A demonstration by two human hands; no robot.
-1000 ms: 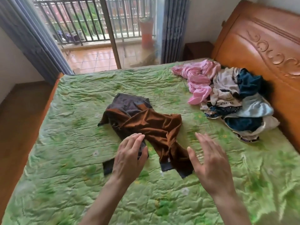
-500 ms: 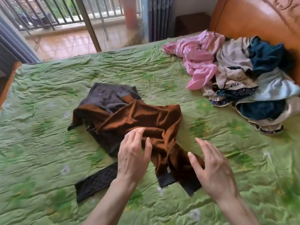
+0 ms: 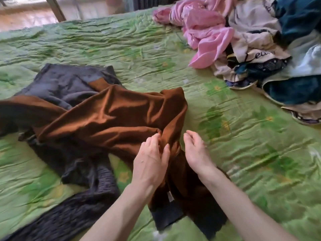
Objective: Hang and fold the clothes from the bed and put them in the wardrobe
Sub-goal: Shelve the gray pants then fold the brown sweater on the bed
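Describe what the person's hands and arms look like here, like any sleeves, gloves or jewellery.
Both arms are bare as far as the frame shows: no sleeves reach the forearms. The left hand and right hand wear no gloves, and no rings, watch or bracelets show on the visible sides. The fingernails look short and unpainted.

Soft daylight enters from the balcony door at top left; motion blur smears the edges, with wide-angle stretching.
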